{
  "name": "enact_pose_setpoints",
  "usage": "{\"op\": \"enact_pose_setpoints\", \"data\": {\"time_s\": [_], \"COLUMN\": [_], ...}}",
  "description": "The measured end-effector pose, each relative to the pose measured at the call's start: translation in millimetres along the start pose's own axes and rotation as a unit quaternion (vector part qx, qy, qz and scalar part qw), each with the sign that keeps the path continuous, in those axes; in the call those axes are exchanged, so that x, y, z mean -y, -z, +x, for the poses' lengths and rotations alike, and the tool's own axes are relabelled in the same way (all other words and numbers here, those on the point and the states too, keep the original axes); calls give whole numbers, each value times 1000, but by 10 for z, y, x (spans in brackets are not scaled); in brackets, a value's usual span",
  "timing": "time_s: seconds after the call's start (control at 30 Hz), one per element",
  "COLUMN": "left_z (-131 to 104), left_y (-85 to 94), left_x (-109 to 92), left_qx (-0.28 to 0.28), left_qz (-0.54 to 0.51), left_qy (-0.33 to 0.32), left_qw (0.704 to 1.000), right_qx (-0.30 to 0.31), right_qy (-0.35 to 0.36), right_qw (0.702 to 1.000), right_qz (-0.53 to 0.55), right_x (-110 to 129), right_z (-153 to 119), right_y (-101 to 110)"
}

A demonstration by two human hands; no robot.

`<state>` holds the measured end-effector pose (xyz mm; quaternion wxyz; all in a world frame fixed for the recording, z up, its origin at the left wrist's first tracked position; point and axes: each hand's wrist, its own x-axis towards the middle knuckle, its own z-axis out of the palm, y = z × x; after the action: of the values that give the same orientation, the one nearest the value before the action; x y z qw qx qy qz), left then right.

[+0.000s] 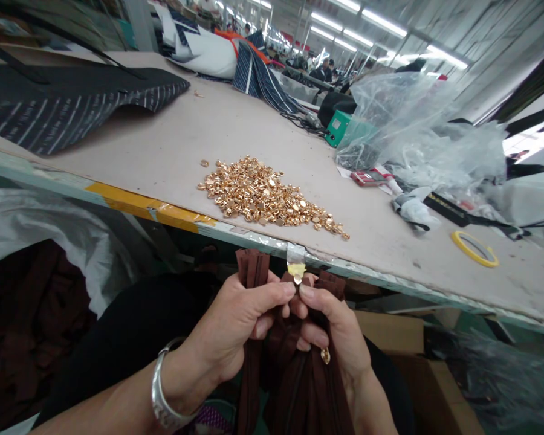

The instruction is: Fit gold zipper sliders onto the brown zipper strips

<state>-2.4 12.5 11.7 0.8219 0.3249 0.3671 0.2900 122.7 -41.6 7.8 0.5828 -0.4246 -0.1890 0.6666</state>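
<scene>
My left hand [249,311], with a silver bangle at the wrist, is closed on a brown zipper tape [252,266] whose end stands up above the fingers. Closed on more brown zipper tapes, my right hand [335,326] faces it, thumbtips almost meeting. Just above the thumbs, a small pale metal piece [298,278] sits at the end of a yellow-and-clear taped holder [295,260] on the table edge. A gold zipper slider [325,355] hangs below my right fingers. Long brown tapes [299,393] drop toward my lap. The exact pinch point is hidden by the fingers.
A heap of gold zipper sliders [263,193] lies on the table [163,151] ahead. To the right are a yellow tape roll [474,248], clear plastic bags [399,115] and a green box [338,128]. A white sack [63,223] with brown material stands at lower left.
</scene>
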Motion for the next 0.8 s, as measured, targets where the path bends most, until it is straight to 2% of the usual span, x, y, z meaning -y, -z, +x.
{"op": "enact_pose_setpoints", "data": {"time_s": [0.2, 0.37, 0.67, 0.8], "left_z": [24, 16, 15, 2], "left_y": [-15, -61, -79, -81], "left_x": [27, 41, 72, 72], "left_qx": [1, -24, -39, -40], "left_qz": [-10, -11, 6, -12], "left_qy": [-32, -62, -81, -84], "left_qw": [999, 998, 996, 996], "right_qx": [1, -14, -28, -58], "right_qy": [31, 55, 80, 102], "right_qw": [999, 998, 994, 990], "right_qz": [-9, -35, -64, -80], "right_x": [1, 33, 40, -8], "right_z": [30, 59, 89, 68], "right_y": [-16, -16, 44, 97]}}
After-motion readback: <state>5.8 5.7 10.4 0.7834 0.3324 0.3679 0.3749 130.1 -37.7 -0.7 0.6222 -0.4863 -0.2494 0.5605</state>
